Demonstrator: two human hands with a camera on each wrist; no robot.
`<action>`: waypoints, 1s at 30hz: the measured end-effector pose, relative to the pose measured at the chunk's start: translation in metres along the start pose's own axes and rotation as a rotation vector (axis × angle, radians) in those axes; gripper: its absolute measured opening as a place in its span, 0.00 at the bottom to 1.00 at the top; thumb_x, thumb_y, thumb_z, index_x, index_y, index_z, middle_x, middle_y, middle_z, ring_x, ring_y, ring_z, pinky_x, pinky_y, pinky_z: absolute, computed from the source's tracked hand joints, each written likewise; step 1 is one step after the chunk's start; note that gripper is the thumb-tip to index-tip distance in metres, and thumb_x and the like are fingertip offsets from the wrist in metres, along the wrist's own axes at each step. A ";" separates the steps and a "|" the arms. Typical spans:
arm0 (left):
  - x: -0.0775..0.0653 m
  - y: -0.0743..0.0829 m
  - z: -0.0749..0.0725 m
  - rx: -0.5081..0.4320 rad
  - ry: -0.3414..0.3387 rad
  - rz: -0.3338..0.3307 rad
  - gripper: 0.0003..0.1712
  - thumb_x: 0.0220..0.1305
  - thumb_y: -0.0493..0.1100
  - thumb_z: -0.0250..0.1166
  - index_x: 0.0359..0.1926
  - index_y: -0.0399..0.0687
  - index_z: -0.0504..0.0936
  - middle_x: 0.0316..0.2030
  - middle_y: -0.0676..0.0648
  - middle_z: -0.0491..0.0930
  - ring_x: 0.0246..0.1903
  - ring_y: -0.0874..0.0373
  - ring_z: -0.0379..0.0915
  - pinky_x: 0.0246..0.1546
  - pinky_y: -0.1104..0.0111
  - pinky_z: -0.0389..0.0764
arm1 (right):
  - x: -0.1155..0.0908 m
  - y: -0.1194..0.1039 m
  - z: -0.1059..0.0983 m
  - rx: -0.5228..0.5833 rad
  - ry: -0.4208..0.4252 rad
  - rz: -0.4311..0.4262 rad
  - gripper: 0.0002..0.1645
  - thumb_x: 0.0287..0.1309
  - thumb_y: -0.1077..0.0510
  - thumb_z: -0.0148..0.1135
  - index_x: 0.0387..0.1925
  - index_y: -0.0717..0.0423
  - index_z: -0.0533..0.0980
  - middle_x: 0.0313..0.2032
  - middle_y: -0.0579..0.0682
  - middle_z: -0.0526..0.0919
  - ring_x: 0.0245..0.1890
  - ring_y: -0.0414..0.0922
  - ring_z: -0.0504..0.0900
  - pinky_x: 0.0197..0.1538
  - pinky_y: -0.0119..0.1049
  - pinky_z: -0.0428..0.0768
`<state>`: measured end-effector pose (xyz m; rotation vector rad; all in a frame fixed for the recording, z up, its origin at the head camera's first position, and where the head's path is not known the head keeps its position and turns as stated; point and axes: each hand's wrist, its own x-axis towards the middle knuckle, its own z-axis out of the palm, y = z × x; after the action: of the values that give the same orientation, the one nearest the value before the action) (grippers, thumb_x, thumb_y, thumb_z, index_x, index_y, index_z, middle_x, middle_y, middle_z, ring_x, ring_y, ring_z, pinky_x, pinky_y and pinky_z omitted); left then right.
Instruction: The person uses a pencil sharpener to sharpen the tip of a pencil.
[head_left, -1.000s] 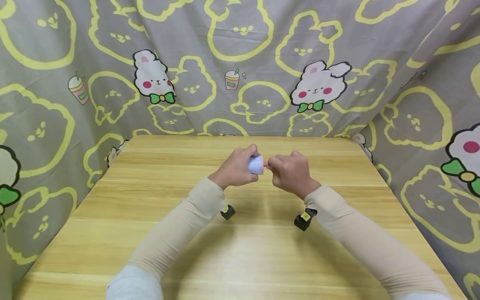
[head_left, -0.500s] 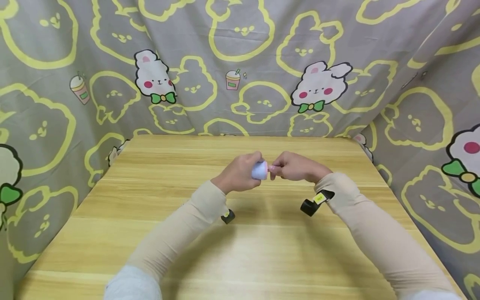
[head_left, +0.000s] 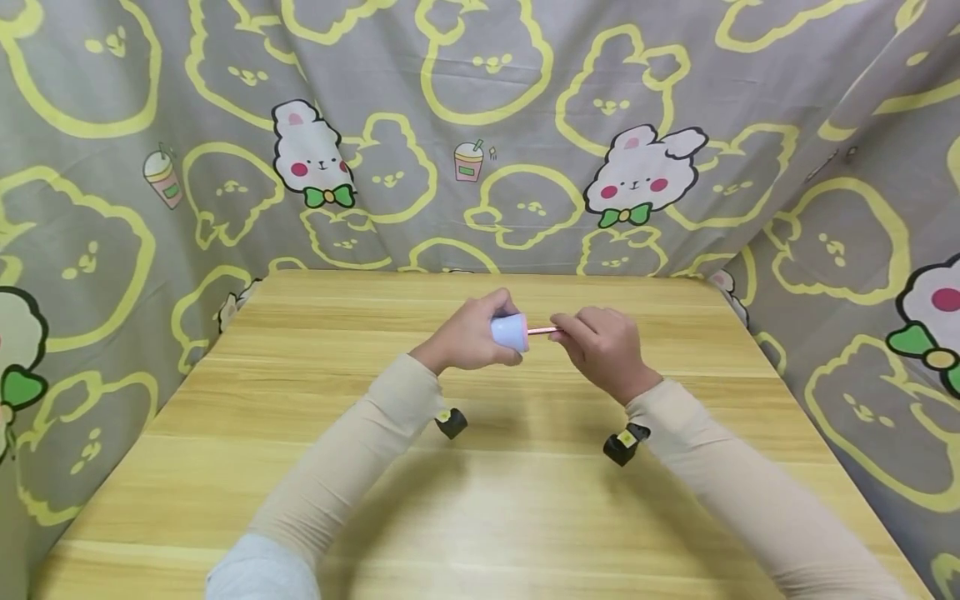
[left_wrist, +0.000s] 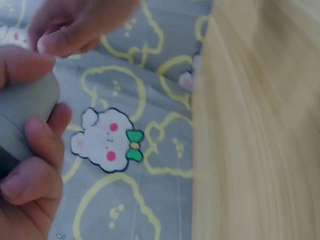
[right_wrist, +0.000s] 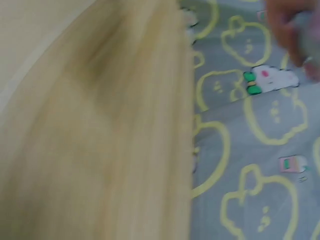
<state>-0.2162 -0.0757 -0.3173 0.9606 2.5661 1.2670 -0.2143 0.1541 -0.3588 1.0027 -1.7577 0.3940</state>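
Note:
In the head view, my left hand (head_left: 474, 335) grips a light blue, cup-shaped pencil sharpener (head_left: 509, 332) with a pink rim facing right. A thin reddish pencil (head_left: 542, 331) runs from that rim to my right hand (head_left: 602, 346), whose thumb and fingers pinch it. Both hands are raised over the wooden table. The left wrist view has the sharpener (left_wrist: 25, 112) at its left edge, with left fingers curled round it and my right hand (left_wrist: 82, 27) just beyond. Blurred in the right wrist view's top right corner are my left hand (right_wrist: 286, 27) and part of the sharpener.
The wooden table (head_left: 480, 500) spreads beneath both arms. A grey curtain (head_left: 525, 100) with yellow outlines and white rabbits encloses the back and sides. Small black cameras hang under the left wrist (head_left: 452, 422) and right wrist (head_left: 626, 444).
My right hand turned outward, then rolled back over, and is now farther from the sharpener, with more pencil showing. My left hand, still gripping the sharpener, shifted slightly right and back.

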 end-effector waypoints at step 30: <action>0.007 0.007 0.000 0.097 0.051 -0.066 0.25 0.44 0.36 0.74 0.41 0.46 0.70 0.39 0.46 0.79 0.33 0.51 0.75 0.29 0.64 0.78 | 0.021 -0.015 -0.010 0.369 -0.418 0.548 0.08 0.65 0.59 0.60 0.38 0.62 0.77 0.26 0.52 0.74 0.24 0.46 0.73 0.27 0.38 0.73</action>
<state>-0.2183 -0.0685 -0.3113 0.8628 2.6970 1.1747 -0.1995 0.1426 -0.3387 0.8800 -2.4021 0.9333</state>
